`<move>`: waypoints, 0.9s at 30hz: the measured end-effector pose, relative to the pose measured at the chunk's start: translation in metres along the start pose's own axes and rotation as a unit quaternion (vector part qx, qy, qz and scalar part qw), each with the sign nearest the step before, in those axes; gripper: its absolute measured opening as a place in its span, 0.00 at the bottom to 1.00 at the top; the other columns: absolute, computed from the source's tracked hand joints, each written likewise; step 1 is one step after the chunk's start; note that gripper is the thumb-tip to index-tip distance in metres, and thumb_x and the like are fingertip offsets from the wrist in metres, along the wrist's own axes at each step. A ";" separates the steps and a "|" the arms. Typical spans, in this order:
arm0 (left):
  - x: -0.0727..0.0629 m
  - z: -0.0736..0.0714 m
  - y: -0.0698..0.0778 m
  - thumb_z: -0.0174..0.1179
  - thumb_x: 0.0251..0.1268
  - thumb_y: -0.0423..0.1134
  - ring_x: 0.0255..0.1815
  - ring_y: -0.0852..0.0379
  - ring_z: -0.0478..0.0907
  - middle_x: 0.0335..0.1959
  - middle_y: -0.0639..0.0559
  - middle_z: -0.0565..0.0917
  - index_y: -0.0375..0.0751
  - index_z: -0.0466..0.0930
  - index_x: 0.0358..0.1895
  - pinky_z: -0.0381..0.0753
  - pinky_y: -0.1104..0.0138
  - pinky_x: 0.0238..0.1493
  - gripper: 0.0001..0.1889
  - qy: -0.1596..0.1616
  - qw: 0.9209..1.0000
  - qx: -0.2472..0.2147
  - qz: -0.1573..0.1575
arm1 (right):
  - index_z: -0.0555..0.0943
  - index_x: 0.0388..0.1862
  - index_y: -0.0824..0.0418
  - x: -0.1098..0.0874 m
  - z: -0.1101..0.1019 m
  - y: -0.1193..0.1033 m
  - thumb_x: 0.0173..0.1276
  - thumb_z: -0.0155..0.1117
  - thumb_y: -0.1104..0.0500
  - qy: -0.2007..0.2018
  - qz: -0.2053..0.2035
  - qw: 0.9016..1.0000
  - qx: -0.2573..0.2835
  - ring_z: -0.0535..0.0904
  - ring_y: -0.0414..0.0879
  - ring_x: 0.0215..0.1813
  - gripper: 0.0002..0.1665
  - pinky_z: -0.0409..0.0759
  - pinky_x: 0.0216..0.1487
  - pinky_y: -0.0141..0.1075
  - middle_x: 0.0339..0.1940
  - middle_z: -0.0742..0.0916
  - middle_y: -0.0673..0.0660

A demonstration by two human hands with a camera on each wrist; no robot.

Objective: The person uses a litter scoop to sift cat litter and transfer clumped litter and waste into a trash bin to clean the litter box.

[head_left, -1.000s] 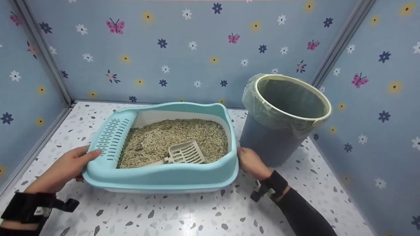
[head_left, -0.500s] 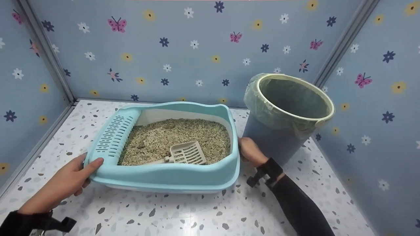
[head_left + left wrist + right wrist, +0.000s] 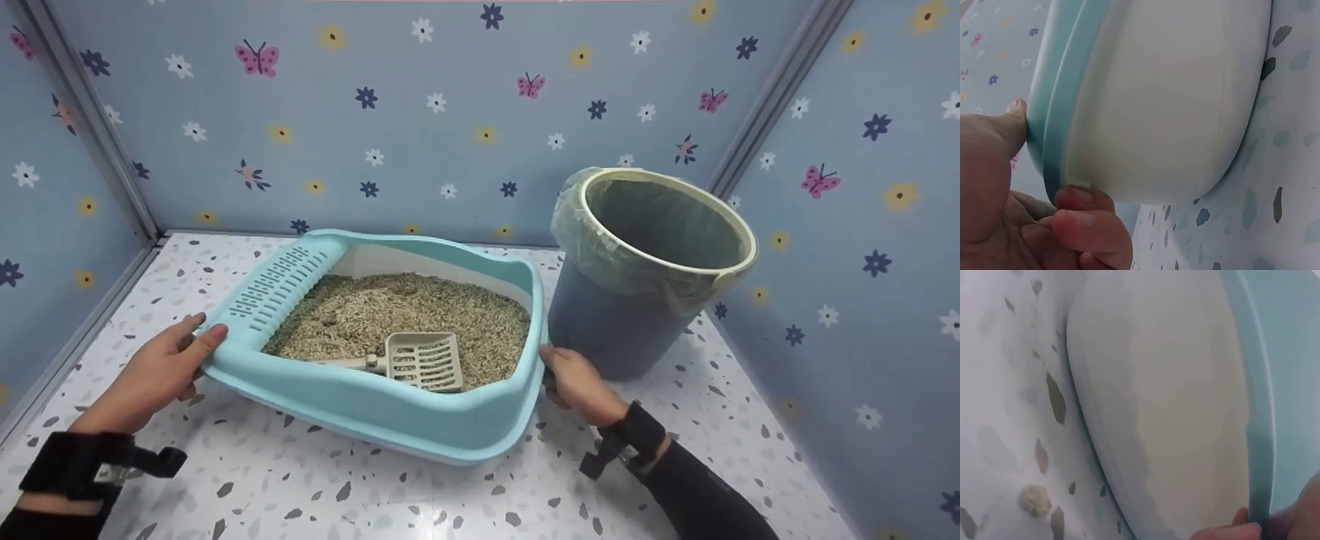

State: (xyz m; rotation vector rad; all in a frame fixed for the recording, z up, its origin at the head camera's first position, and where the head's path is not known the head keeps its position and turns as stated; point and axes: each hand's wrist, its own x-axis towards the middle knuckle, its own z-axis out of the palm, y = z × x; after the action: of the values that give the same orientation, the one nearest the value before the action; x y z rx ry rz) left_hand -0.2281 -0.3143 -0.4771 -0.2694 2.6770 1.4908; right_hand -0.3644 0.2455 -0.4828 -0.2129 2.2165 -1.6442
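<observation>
A light-blue litter box (image 3: 390, 397) with a white lower tray (image 3: 1157, 101) stands turned at an angle on the speckled floor. Granular litter (image 3: 375, 300) fills its inside, and a beige slotted litter scoop (image 3: 424, 361) lies on top, against the near wall. My left hand (image 3: 154, 371) grips the rim at the box's left corner, thumb on top; the left wrist view has its fingers curled under the blue lip. On the opposite side, my right hand (image 3: 581, 386) pinches the rim at the right end, fingertips under the lip in the right wrist view.
Close to the box's right end stands a dark trash bin (image 3: 615, 322) with a pale rim and a clear liner bag (image 3: 574, 217). Flower-patterned walls (image 3: 405, 112) enclose the back and sides. A small beige clump (image 3: 1035, 501) lies on the floor.
The litter box has rotated: its near right corner swung toward me and its left end moved back. The scoop turned along with it. Both hands keep hold of the rim.
</observation>
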 end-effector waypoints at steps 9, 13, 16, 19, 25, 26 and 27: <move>-0.021 0.027 0.012 0.43 0.90 0.68 0.22 0.58 0.67 0.28 0.51 0.71 0.29 0.61 0.79 0.73 0.64 0.20 0.42 0.018 0.999 -0.036 -0.006 | 0.77 0.22 0.55 0.036 -0.005 -0.006 0.90 0.49 0.46 0.065 -0.022 0.997 -0.039 0.60 0.40 0.15 0.31 0.60 0.19 0.35 0.13 0.69 0.48; -0.030 0.035 0.018 0.47 0.90 0.67 0.22 0.59 0.67 0.28 0.53 0.72 0.29 0.69 0.66 0.74 0.66 0.23 0.37 0.031 0.998 -0.046 -0.021 | 0.79 0.25 0.54 0.047 -0.006 -0.008 0.89 0.50 0.44 0.102 -0.037 0.990 -0.092 0.63 0.41 0.15 0.29 0.63 0.21 0.35 0.14 0.69 0.47; -0.025 0.033 0.019 0.48 0.89 0.67 0.22 0.59 0.68 0.29 0.53 0.72 0.33 0.70 0.54 0.74 0.66 0.25 0.33 0.037 0.998 -0.046 -0.019 | 0.79 0.27 0.55 0.043 -0.005 -0.007 0.91 0.48 0.44 0.109 -0.041 0.987 -0.111 0.65 0.42 0.15 0.30 0.66 0.22 0.37 0.15 0.71 0.49; -0.015 0.028 0.015 0.49 0.89 0.67 0.22 0.60 0.68 0.30 0.52 0.73 0.35 0.70 0.52 0.73 0.66 0.25 0.32 0.035 0.998 -0.049 -0.011 | 0.78 0.30 0.56 0.033 -0.002 -0.004 0.93 0.46 0.45 0.112 -0.041 0.987 -0.104 0.66 0.43 0.16 0.29 0.67 0.23 0.37 0.16 0.72 0.49; 0.012 0.018 0.007 0.47 0.89 0.67 0.21 0.61 0.67 0.31 0.52 0.73 0.34 0.70 0.58 0.70 0.66 0.22 0.33 0.046 0.998 -0.053 0.006 | 0.73 0.32 0.57 0.003 0.010 0.007 0.94 0.45 0.48 0.085 -0.032 0.996 -0.018 0.61 0.42 0.18 0.26 0.60 0.20 0.34 0.18 0.70 0.50; 0.017 0.018 0.007 0.46 0.89 0.67 0.21 0.61 0.67 0.30 0.52 0.73 0.34 0.70 0.59 0.70 0.66 0.22 0.33 0.050 0.997 -0.055 0.008 | 0.72 0.32 0.57 -0.002 0.012 0.008 0.95 0.44 0.48 0.076 -0.029 0.997 -0.002 0.60 0.42 0.18 0.26 0.59 0.20 0.34 0.18 0.69 0.50; 0.020 0.018 0.007 0.46 0.89 0.67 0.21 0.60 0.68 0.30 0.52 0.73 0.34 0.69 0.59 0.71 0.66 0.22 0.33 0.054 0.997 -0.057 0.008 | 0.71 0.31 0.57 -0.006 0.013 0.009 0.95 0.44 0.49 0.068 -0.029 0.997 0.012 0.59 0.42 0.18 0.27 0.59 0.20 0.33 0.19 0.69 0.50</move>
State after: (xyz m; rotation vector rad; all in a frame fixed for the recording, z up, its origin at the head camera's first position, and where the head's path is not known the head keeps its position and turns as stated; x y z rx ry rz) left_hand -0.2500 -0.2981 -0.4831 -0.3447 2.6851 1.6822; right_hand -0.3530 0.2390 -0.4936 -0.1646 2.3092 -1.7629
